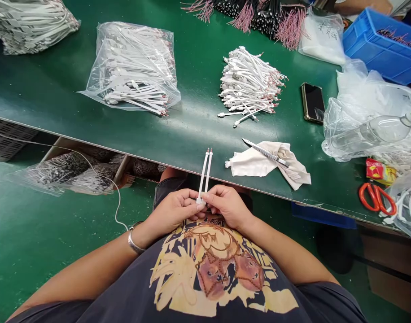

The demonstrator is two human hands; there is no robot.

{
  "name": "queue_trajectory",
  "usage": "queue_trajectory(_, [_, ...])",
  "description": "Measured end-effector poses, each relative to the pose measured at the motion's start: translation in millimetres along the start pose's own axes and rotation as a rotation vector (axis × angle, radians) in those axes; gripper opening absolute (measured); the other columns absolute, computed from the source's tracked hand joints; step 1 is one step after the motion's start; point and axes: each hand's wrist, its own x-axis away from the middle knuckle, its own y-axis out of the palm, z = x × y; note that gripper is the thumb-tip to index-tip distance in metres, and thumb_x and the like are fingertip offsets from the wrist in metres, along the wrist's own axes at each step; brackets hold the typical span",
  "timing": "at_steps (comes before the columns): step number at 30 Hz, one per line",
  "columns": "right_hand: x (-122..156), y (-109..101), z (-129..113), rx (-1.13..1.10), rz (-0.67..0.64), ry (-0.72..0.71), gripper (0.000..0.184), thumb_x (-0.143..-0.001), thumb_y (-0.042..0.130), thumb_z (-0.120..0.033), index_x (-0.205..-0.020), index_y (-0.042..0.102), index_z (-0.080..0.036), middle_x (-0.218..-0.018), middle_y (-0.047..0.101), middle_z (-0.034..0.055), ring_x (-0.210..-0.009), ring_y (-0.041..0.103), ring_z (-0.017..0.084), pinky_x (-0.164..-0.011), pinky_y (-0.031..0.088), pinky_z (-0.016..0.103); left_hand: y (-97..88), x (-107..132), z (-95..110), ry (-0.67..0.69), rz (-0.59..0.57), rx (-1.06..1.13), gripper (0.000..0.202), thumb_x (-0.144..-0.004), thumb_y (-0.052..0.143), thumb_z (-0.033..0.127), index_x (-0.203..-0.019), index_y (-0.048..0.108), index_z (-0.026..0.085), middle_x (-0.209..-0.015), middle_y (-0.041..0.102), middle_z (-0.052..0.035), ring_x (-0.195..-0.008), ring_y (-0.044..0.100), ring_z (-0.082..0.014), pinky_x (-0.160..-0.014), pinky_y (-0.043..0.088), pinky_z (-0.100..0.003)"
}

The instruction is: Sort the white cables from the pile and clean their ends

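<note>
While angled in toward each other, left hand and right hand pinch two white cables aimed at 12 o'clock, fingers shut tight.

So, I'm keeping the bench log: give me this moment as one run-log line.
Left hand: holding two white cables | Right hand: holding same cables | Nearby: metal tool resting on white cloth

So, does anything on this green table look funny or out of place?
Yes, a little. A clear plastic bottle lies on its side on crumpled plastic bags at the right, not standing up. Nearer the middle, a pointed metal tool rests on a rumpled white cloth, which looks messy beside the neat cable bundles.
</note>
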Motion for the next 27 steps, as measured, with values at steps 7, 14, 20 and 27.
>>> queue_trajectory(7, [-1,1,2,0.013,0.0,-0.023,0.032,-0.066,0.073,-0.044,-0.068,0.059,-0.015,-0.052,0.054,-0.0044,-0.044,0.042,0.006,-0.043,0.031,0.019,1.4,-1,2,-0.019,-0.021,-0.068,0.028,-0.074,0.068,0.037,-0.087,0.063,0.013,-0.078,0.072,-0.005,-0.075,0.068,-0.0154,-0.07,0.052,-0.026])
queue_trajectory(14, [-2,-2,6,0.048,0.01,-0.074,0.036,-0.073,0.065,-0.051,-0.069,0.063,-0.015,-0.059,0.057,-0.002,-0.049,0.046,0.006,-0.048,0.036,0.02,1.5,-6,1,-0.044,-0.047,-0.057,0.024,-0.074,0.068,0.036,-0.082,0.068,0.013,-0.079,0.072,-0.0057,-0.07,0.067,-0.0144,-0.067,0.052,-0.027])
queue_trajectory(20, [-2,-1,1,0.023,0.004,-0.095,0.053,-0.084,0.045,-0.061,-0.085,0.068,-0.013,-0.053,0.05,-0.003,-0.042,0.039,0.005,-0.042,0.028,0.02,-1.1,-6,-3,-0.045,-0.052,-0.074,0.029,-0.074,0.068,0.039,-0.083,0.068,0.012,-0.081,0.072,-0.0082,-0.069,0.066,-0.0148,-0.066,0.05,-0.026])
queue_trajectory(27, [8,-5,-24,-0.068,-0.275,0.022,0.076,-0.078,0.033,-0.075,-0.125,0.052,-0.018,-0.05,0.057,-0.0033,-0.031,0.039,0.006,-0.034,0.02,0.019,1.5,-3,-2,0.226,0.062,-0.441,0.03,-0.082,0.055,0.041,-0.086,0.069,0.015,-0.08,0.071,-0.0048,-0.07,0.064,-0.0151,-0.065,0.049,-0.025])
